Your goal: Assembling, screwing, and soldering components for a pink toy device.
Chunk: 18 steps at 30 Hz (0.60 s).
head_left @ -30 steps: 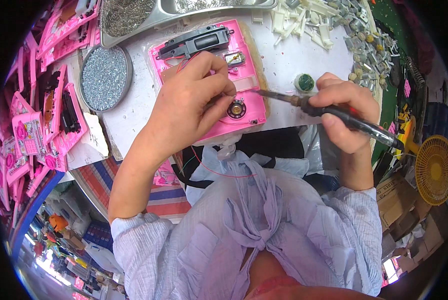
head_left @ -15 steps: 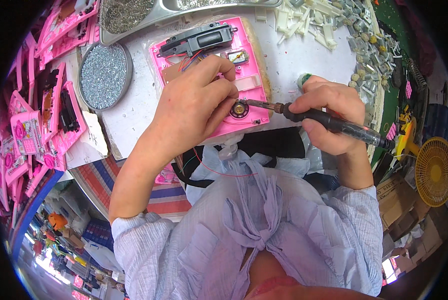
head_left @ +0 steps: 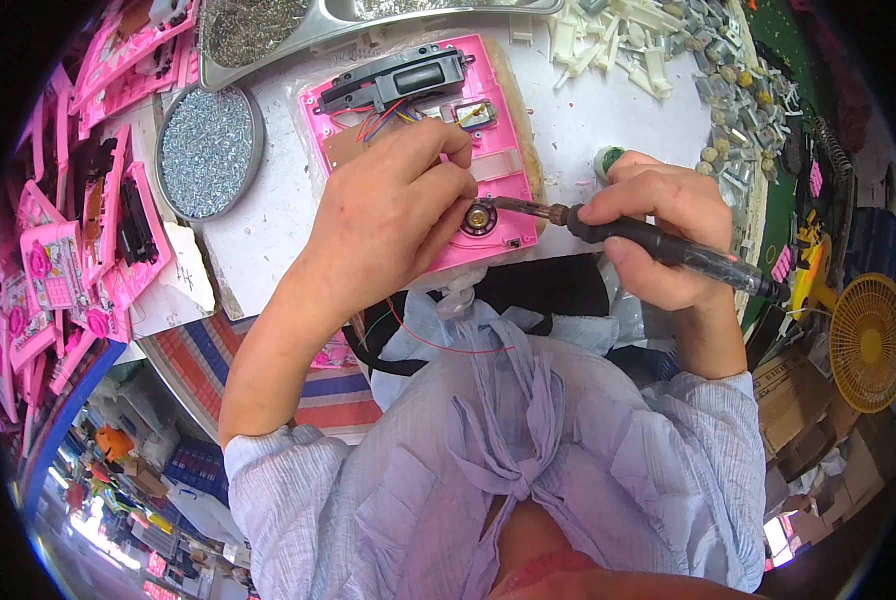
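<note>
My right hand (head_left: 668,225) is wrapped round the black handle of a soldering iron (head_left: 658,243). The iron's metal tip reaches left to the edge of a small round speaker (head_left: 479,218). That speaker sits in the near part of a pink plastic toy shell (head_left: 503,187), which holds a black battery-box-like part (head_left: 418,78) and coloured wires at its far end. Over the shell's left side lies my left hand (head_left: 398,195), thumb and fingers pinched together beside the speaker. What the pinch holds is hidden behind the fingers.
A round dish of small metal pieces (head_left: 210,155) stands left, below a metal tray (head_left: 318,30) of small parts. Pink toy shells (head_left: 58,265) pile up at far left. White plastic pieces (head_left: 608,45) and small motors (head_left: 733,110) lie far right. A yellow fan (head_left: 868,343) stands at right.
Almost nothing differs. The iron's tip stays beside the speaker, and both hands keep nearly the same place.
</note>
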Each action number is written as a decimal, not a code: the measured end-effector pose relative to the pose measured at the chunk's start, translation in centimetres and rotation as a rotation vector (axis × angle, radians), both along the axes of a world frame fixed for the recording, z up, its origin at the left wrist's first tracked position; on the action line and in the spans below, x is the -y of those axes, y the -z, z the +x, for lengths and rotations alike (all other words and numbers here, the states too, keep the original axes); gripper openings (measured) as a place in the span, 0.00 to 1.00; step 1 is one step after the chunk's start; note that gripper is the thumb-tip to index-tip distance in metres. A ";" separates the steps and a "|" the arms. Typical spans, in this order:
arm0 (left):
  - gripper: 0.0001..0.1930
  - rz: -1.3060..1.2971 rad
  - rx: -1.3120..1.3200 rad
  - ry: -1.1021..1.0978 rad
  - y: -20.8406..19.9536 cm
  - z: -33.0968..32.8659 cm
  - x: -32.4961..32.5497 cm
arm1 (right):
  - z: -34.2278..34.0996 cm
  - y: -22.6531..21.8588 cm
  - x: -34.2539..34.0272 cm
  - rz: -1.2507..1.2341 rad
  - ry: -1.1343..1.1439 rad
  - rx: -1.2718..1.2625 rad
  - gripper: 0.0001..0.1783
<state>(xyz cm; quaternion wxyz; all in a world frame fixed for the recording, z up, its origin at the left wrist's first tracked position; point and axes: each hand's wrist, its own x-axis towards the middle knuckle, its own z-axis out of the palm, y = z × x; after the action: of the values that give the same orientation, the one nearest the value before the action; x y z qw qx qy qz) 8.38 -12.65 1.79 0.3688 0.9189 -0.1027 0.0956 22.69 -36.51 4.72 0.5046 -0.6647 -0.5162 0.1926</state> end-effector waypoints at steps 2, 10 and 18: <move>0.12 -0.007 0.003 -0.001 0.1 0.0 0.0 | 0.0 -0.1 0.4 0.016 0.017 -0.055 0.16; 0.11 -0.009 -0.013 0.015 -0.2 0.0 -0.2 | 0.4 -0.2 1.5 0.046 0.066 -0.093 0.16; 0.09 -0.106 -0.015 -0.023 0.1 0.1 -0.1 | 0.8 0.0 1.9 0.093 0.100 -0.055 0.14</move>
<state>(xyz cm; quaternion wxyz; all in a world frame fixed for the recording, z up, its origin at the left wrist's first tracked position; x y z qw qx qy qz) 8.47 -12.59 1.71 0.4168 0.8998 -0.0841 0.0981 23.47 -38.41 4.68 0.5578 -0.6600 -0.4767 0.1614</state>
